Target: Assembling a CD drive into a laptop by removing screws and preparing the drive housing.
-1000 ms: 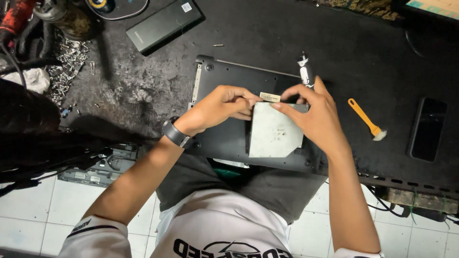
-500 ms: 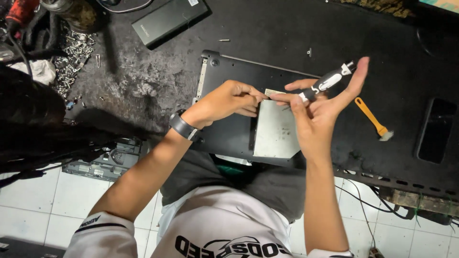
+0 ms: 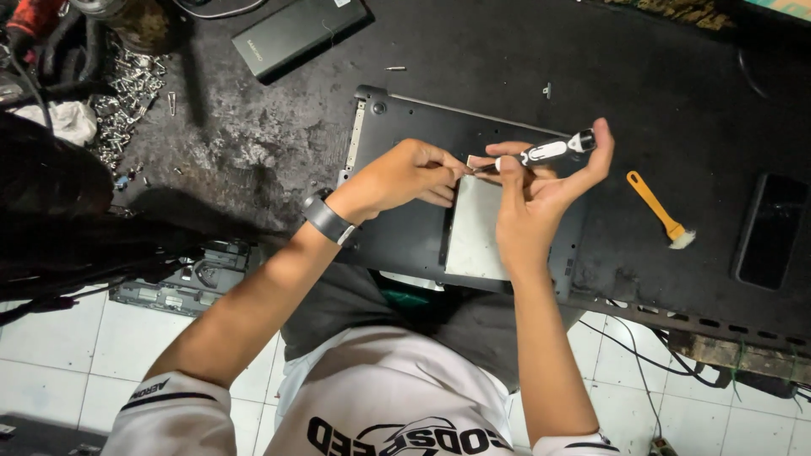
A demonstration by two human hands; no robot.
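Over the last second your right hand (image 3: 541,198) has rolled the black-and-white screwdriver (image 3: 545,153) from standing upright to lying nearly level — its tip now points left, into the top corner of the flat silver drive (image 3: 477,228). Judging by that, you have gone from steadying the part to working at a fastening on its upper edge. Your right fingers are wrapped loosely on the handle, the little finger raised; your left hand (image 3: 405,173) is pinched together at that same corner, though you cannot tell from here whether it grips a small bracket or only the drive's edge. The drive sits over the upturned black laptop base (image 3: 397,127), which overhangs the near edge of the dark workbench (image 3: 473,51) above your lap. To the right lies an orange-handled brush (image 3: 661,211), then a dark phone (image 3: 769,232) — open bench between them.
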